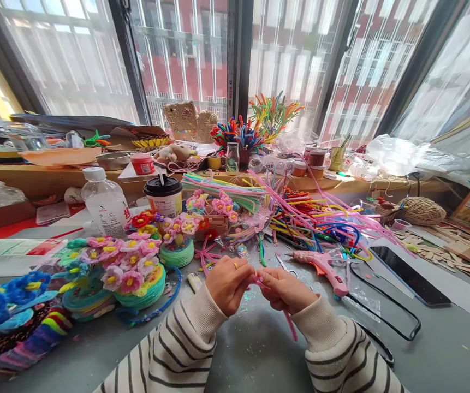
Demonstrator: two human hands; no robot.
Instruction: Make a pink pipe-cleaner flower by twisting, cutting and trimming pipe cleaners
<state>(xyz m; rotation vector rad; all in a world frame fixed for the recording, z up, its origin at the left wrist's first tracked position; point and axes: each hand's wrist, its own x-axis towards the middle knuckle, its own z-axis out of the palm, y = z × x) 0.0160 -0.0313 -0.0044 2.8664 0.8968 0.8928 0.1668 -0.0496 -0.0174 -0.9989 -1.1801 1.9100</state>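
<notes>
Both hands meet over the grey table, fingers pinched round a pink pipe cleaner (290, 326). My left hand (230, 286) grips its upper end, which is bunched into a small pink shape between the fingertips. Closed on the same piece from the other side is my right hand (286, 289), and the pipe cleaner's tail hangs below that palm. The fingers hide part of the bunched end. Just behind the hands lie scissors (286, 266) and a pink glue gun (320, 269). A loose pink pipe cleaner piece (207, 255) rests beyond my left hand.
Pots of pipe-cleaner flowers (130, 267) stand at the left, near a plastic bottle (102, 202) and a lidded cup (163, 196). A heap of pipe cleaners (312, 218) spreads across the back. On the right are a phone (409, 274), a black cord (386, 314) and twine (421, 211).
</notes>
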